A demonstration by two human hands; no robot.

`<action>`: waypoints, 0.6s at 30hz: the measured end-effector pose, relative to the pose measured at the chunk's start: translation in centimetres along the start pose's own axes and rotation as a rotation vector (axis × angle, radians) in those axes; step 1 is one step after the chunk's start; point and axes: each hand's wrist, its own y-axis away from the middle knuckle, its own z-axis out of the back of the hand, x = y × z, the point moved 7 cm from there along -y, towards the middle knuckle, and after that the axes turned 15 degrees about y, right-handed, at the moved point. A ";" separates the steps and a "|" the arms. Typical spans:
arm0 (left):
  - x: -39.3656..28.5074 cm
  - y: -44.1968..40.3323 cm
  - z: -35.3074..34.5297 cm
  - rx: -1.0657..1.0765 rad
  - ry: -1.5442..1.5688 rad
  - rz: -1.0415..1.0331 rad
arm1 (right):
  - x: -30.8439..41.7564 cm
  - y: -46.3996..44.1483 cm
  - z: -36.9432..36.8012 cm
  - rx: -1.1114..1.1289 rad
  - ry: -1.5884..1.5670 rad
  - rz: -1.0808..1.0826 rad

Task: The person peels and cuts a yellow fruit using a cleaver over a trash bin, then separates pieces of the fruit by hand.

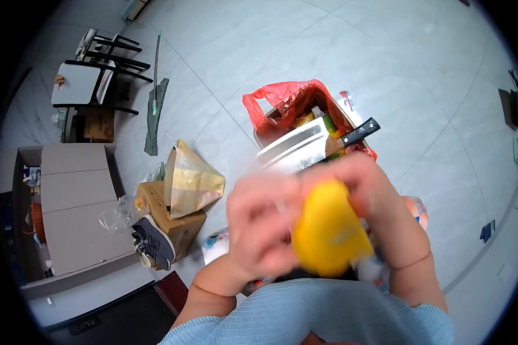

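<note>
Yellow item (331, 230): between hands, above lap; probably fruit, too blurred to confirm.
Handling: likely light, firm outside, slippery if wet — best held round broad middle.
Right hand (365, 181): fingers curled, apparently gripping yellow item.
Left hand (262, 221): fingers bent alongside — cannot tell whether gripping.
Knife (296, 146): laid across bin (261, 140) with red bag (282, 92).
</note>
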 end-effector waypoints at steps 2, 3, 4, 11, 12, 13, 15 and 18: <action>-1.9 -0.5 0.9 0.065 0.143 -0.053 | 1.7 0.5 -2.4 0.126 -0.019 0.048; -2.7 -0.2 0.6 0.097 0.218 -0.079 | 3.0 0.3 -3.1 0.217 0.045 0.105; -3.5 0.1 0.2 0.131 0.294 -0.103 | 3.8 0.1 -3.7 0.258 0.083 0.134; -6.8 0.0 -1.3 -0.259 0.294 -0.406 | 6.3 0.4 -5.9 0.295 -0.137 0.159; -6.4 0.4 -1.3 -0.227 0.214 -0.258 | 6.6 0.5 -5.7 0.290 -0.043 0.199; -6.3 0.9 -0.9 -0.221 0.217 -0.257 | 6.6 0.5 -5.5 0.287 0.002 0.223; -5.7 1.2 -0.2 -0.226 0.229 -0.175 | 6.1 0.8 -4.8 0.281 0.016 0.268; -5.9 1.2 -0.6 -0.241 0.228 -0.172 | 5.6 1.2 -5.4 0.186 -0.033 0.294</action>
